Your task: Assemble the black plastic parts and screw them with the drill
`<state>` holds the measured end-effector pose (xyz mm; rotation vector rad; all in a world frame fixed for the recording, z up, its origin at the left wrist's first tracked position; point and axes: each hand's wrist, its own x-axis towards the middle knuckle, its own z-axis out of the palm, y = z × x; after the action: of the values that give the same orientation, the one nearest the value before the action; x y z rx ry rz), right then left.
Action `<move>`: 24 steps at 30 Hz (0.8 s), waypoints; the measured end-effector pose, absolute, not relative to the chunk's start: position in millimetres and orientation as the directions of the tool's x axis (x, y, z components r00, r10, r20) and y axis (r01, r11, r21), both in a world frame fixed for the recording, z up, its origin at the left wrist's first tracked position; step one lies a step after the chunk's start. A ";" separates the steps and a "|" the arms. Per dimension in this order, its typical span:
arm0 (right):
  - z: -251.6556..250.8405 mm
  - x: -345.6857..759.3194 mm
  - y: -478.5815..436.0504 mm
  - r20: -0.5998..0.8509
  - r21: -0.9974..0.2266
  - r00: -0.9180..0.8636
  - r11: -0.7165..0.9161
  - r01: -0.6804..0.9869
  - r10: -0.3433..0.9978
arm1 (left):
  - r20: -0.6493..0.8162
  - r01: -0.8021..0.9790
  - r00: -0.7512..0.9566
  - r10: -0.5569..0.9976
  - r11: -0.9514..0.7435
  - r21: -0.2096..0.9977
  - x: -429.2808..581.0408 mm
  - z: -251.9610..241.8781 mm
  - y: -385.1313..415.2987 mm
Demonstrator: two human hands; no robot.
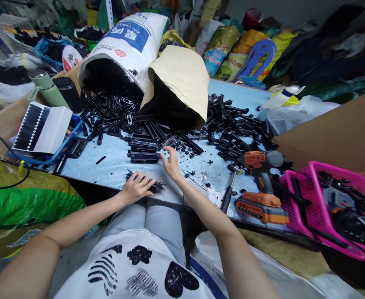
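Note:
At the table's front edge my left hand (136,187) lies over a long black plastic part (159,185), fingers wrapped across its top; most of the part is hidden beneath them. My right hand (171,163) is raised a little beyond it, thumb and fingers apart, with nothing visible between them. Its fingertips are close to the right end of a row of long black plastic pieces (143,157); whether they touch is unclear. Small black bits and thin metal pins (198,180) lie scattered to the right of that hand.
A white sack (129,45) and a tan paper sack (182,79) spill heaps of black parts (235,124). At right are a hammer (230,189), an orange cordless drill (260,187) and a pink basket (316,199). A blue tray (56,155) and green bottle (48,89) stand left.

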<state>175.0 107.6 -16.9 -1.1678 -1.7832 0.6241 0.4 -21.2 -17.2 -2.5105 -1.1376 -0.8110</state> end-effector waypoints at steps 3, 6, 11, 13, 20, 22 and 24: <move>-12.2 177.4 185.9 0.249 -0.653 -0.108 0.249 0.715 0.962 | 0.387 0.810 0.551 0.739 -0.586 -0.033 -12.1 -25.6 5.2; -6.3 156.4 238.1 0.078 -0.536 -0.082 0.111 0.837 0.994 | 0.306 0.884 0.437 0.846 -0.466 0.026 -14.4 -19.6 33.2; -0.5 136.5 268.9 -0.023 -0.558 -0.095 0.066 0.827 0.995 | 0.307 0.975 0.098 0.947 -0.153 0.162 -54.9 3.1 91.0; 1.4 141.8 266.1 -0.005 -0.601 -0.091 0.070 0.796 0.996 | 0.261 0.986 -0.087 0.961 0.046 0.161 -87.5 7.0 116.3; 3.8 180.0 165.5 0.203 -0.819 -0.195 0.275 0.503 0.960 | 0.182 0.988 -0.010 0.983 -0.018 0.152 -156.8 -13.8 163.8; -0.7 199.3 115.8 0.331 -0.794 -0.295 0.434 0.425 0.896 | 0.245 0.969 0.053 0.968 -0.109 0.221 -155.7 -17.4 156.8; -7.4 218.7 70.0 0.335 -0.694 -0.471 0.552 0.463 0.816 | 0.369 0.934 0.029 0.929 -0.157 0.321 -143.4 -16.6 137.9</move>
<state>218.7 70.0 -7.4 -1.0242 -2.1301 0.6931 -143.4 137.9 -16.6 -2.2468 -2.0333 -0.7909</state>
